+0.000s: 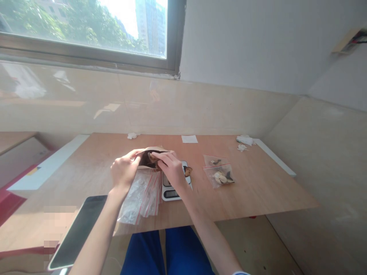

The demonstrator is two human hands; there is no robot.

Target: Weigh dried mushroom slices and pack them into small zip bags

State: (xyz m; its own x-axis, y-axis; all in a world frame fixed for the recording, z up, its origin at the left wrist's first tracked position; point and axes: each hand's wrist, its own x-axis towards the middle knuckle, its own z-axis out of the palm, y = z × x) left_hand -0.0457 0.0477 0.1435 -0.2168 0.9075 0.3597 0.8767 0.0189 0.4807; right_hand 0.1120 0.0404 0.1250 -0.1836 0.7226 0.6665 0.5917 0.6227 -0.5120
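A brown paper bag point(151, 148) is held tilted, its dark mouth facing me. My left hand point(124, 172) is closed on the bag's left rim, thumb at the opening. Over the right side of the mouth, my right hand point(172, 168) pinches a brown dried piece point(154, 157); its exact kind is unclear. Under my right wrist is a white kitchen scale point(172, 195), partly hidden, with a brown dried slice point(187, 171) at its right edge. Clear zip bags with red seals point(137, 196) lie fanned out below the paper bag.
To the right, a zip bag point(220, 176) holds pale and dark dried pieces. A tablet-like dark screen point(82, 229) lies at the front left. White paper point(189, 139) and crumpled tissues point(245, 140) are along the back of the wooden table point(263, 187), below the wall and window.
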